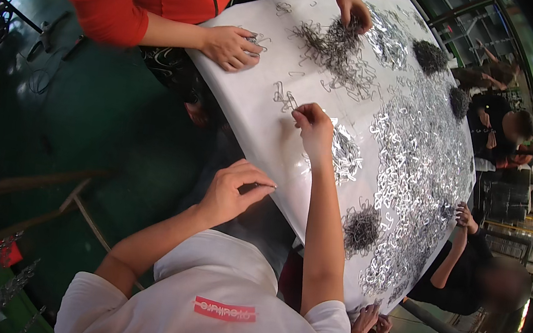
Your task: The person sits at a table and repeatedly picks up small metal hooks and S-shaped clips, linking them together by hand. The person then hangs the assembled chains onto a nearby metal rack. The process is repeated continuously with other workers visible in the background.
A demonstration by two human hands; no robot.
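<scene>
My left hand (229, 190) is held off the table's near left edge, thumb and fingers pinched together. Something tiny and dark shows at its fingertips, too small to name. Over the white table (264, 127) my right hand (313, 129) pinches a thin bent wire hook (293, 102). A few loose wire hooks (279, 93) lie just beyond those fingertips. Partly behind my right wrist is a heap of shiny flat metal pieces (347, 154). To the right of my right forearm sits a dark tangled pile of wire hooks (361, 230).
Shiny metal pieces (405, 162) cover the table's right side. Across from me, a person in red rests one hand (233, 47) on the table and puts the other (353, 10) into a wire-hook pile (333, 46). Other people work along the right edge. Green floor (107, 122) lies left.
</scene>
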